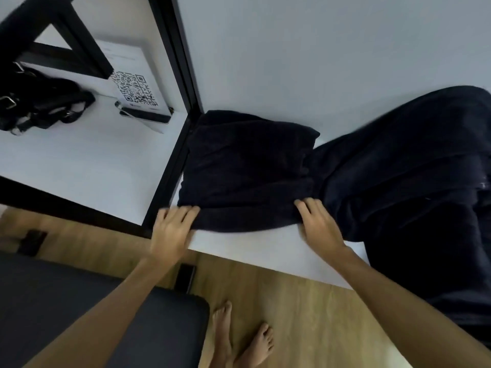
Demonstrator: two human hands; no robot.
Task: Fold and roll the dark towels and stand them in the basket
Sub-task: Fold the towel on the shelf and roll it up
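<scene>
A folded dark towel point(247, 168) lies flat on the white table point(265, 248), its far edge against the wall. My left hand point(170, 229) grips the towel's near left corner, fingers curled over its edge. At the near right corner, my right hand point(318, 224) holds the same edge with fingers on top of the cloth. A heap of more dark towels point(409, 181) lies to the right, touching the folded one and hanging over the table's front. No basket is in view.
A black frame post point(175, 144) separates this table from a white surface at left carrying a black strapped bag point(39, 99) and a QR code stand point(135, 88). Below are a wooden floor point(305, 314), a dark seat point(79, 301) and my bare feet.
</scene>
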